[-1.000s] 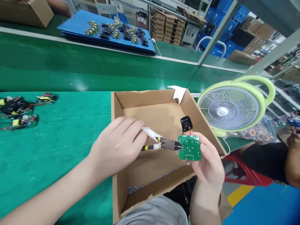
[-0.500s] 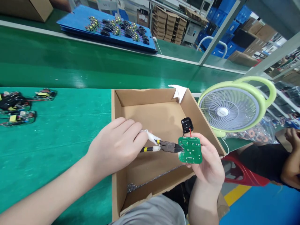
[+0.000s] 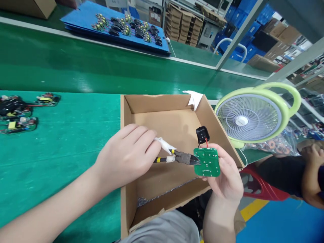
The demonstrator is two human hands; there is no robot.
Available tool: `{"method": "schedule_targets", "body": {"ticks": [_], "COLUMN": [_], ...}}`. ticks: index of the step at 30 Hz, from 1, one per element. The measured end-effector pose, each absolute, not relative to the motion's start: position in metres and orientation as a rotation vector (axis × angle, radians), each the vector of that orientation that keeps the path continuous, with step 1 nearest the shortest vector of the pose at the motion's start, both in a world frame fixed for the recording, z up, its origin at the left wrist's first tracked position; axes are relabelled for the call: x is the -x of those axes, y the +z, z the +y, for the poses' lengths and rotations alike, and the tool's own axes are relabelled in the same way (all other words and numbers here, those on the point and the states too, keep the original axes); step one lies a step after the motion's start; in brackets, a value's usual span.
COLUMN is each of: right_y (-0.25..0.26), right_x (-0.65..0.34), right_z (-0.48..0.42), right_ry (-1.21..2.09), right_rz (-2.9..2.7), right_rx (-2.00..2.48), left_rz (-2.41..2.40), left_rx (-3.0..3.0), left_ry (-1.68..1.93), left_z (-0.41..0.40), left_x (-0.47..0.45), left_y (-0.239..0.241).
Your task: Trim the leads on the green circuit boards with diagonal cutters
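Note:
My left hand is closed round the handles of small cutting pliers, whose jaws touch the left edge of a green circuit board. My right hand pinches that board from the right and below, solder side towards me. A black part hangs off the board's top by red and black wires. Both hands are over an open cardboard box, which has metal clippings along its near inner edge.
A light green fan stands right of the box. Several assembled boards lie at the far left on the green mat. A blue tray of parts sits beyond the conveyor. Another person's arm is at the right edge.
The pliers' jaws have stayed at the board's left edge while both hands shifted only slightly. The other person's arm at the right has moved.

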State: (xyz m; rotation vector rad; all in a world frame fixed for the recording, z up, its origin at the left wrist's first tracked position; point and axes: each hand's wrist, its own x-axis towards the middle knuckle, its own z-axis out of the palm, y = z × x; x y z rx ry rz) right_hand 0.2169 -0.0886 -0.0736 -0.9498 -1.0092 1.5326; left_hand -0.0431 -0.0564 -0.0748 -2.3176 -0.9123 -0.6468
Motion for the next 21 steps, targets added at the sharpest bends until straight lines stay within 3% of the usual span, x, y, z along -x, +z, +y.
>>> {"method": "schedule_targets", "body": {"ticks": [21], "right_y": [-0.0642], "right_x": [-0.2090], "right_z": [-0.0874], "right_ry": [1.535], "right_rz": [-0.952], "right_rx": [0.963], "left_rz": [-0.901], "left_rx": [2.312], "left_ry": [-0.666], "left_z": [-0.0560], "left_x": [0.0423], "left_y": [-0.0725]}}
